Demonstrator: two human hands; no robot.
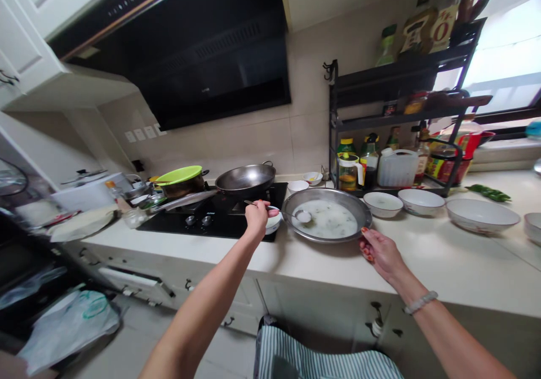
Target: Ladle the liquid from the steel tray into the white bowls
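My left hand [257, 221] is closed around the thin handle of a ladle [303, 216]. The ladle's bowl hangs over the left part of a wide metal basin [296, 233], which contains a whitish, cloudy liquid with darker bits. With thumb and fingers, my right hand [380, 249] grips the basin's near right rim. A white bowl [274, 222] stands at the stove's edge beside my left hand, partly hidden by it. Right of the basin is a bowl [383, 205] with some whitish liquid in it.
A wok [245, 178] and a pot with a green colander [180, 175] sit on the black stove [169, 221]. More bowls [421, 203] line the counter to the right, below a black rack [380, 121] of bottles. Green peppers [489, 192] lie farther right.
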